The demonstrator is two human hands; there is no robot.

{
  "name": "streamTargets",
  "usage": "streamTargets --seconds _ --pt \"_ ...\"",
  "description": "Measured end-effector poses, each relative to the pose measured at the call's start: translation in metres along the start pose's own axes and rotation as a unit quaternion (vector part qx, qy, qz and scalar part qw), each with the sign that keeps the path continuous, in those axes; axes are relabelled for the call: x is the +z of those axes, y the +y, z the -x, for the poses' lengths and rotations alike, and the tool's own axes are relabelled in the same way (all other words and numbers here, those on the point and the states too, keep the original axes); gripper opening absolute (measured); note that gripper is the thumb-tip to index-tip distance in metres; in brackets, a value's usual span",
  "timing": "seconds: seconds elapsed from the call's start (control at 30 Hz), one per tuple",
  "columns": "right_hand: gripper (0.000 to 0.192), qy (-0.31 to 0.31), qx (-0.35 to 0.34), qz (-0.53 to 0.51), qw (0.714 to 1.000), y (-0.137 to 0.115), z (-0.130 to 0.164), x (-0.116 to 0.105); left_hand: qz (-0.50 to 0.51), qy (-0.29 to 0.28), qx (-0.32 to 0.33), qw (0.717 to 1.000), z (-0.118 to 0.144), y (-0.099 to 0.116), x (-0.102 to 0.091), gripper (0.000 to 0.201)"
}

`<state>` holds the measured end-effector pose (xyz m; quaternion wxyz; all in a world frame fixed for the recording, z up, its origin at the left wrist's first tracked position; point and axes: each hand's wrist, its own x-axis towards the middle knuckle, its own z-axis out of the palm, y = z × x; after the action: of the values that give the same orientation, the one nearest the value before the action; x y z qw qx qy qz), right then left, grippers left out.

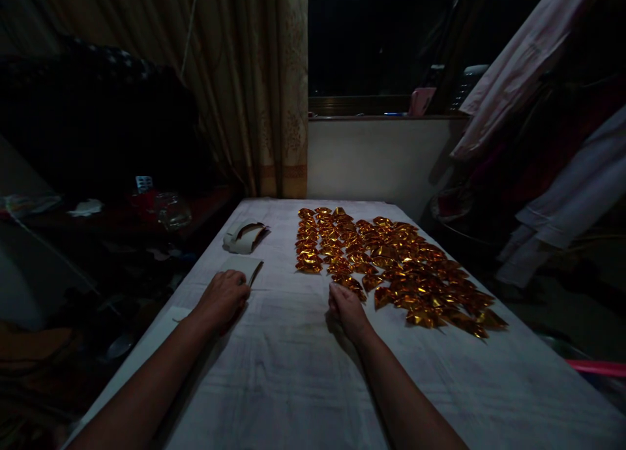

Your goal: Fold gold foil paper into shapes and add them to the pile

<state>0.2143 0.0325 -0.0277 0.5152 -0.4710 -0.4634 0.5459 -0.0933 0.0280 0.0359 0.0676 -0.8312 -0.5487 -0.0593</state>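
On the left of the cloth-covered table, my left hand point(226, 298) is bent over the near end of a stack of pale paper sheets point(248, 265). Its fingers are curled together on the sheets, and a dark reddish edge shows beneath the palm. My right hand point(348, 308) is closed beside the front of a row of folded, boat-shaped gold foil pieces point(348, 284). Its fingertips are tucked in, so whatever they may pinch is hidden. Farther back on the left lies another pale stack, curved up with a dark opening point(246, 237).
More gold foil pieces point(430, 277) crowd the table's right half. White cloth point(278, 385) covers the table. A dark side surface with a glass jar point(172, 212) stands left. Behind are a curtain point(264, 98) and a sill with a pink cup point(421, 102); clothes point(528, 65) hang right.
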Motion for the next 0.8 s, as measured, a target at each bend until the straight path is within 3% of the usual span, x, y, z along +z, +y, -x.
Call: streamTargets --seconds 0.3,0.47,0.63,0.8 --pt "0.058 0.014 0.017 -0.044 0.999 -0.001 0.011 -0.006 0.0 0.004 0.005 1.0 -0.02 0.016 -0.033 0.014" --pt "0.054 0.021 0.017 -0.077 0.997 -0.002 0.012 -0.005 0.0 0.054 -0.036 0.998 -0.043 0.067 -0.051 0.02" --pt "0.058 0.012 0.014 -0.106 0.994 -0.002 0.022 -0.006 0.029 0.089 -0.067 0.993 -0.055 0.122 -0.048 0.025" --pt "0.068 -0.009 0.007 -0.124 0.992 0.002 0.027 -0.009 0.068 0.107 -0.09 0.988 -0.065 0.141 -0.038 0.027"
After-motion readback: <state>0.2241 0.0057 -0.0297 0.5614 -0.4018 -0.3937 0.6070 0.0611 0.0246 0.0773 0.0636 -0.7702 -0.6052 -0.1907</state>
